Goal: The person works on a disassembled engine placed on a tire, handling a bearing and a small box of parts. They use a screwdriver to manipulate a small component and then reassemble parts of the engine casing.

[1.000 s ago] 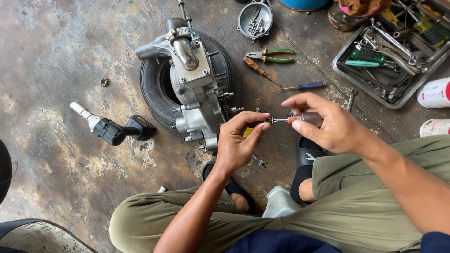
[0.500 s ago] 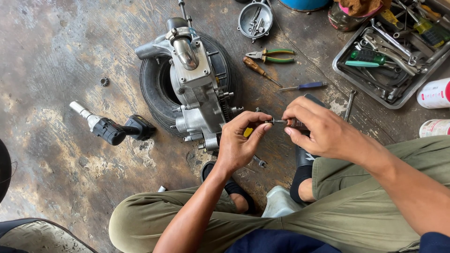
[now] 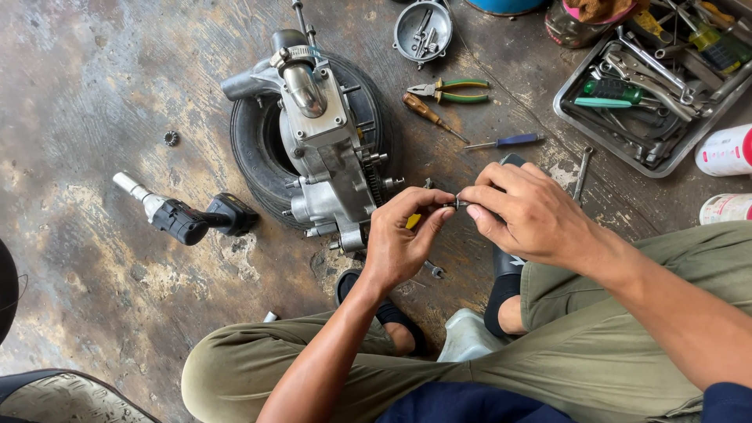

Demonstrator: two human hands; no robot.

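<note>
Hands have drawn together: the right hand (image 3: 533,215), a second ago set apart, now meets the left hand (image 3: 403,243), both pinching a small dark part (image 3: 456,204). It sits between the fingertips, near the engine (image 3: 325,157) on the floor, so the fitting work looks underway.

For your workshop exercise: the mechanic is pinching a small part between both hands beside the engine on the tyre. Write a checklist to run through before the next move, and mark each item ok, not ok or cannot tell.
1. Small metal part pinched by fingertips of the left hand and right hand: ok.
2. Kind of part and its condition: cannot tell, mostly hidden.
3. Engine casing resting on the tyre: ok.
4. Pliers and blue-handled screwdriver lying apart on the floor beyond the hands: ok.
5. Cordless impact wrench lying apart from the tyre: ok.
6. Loose small gear on the floor, away from the tool tray: not ok.
</note>
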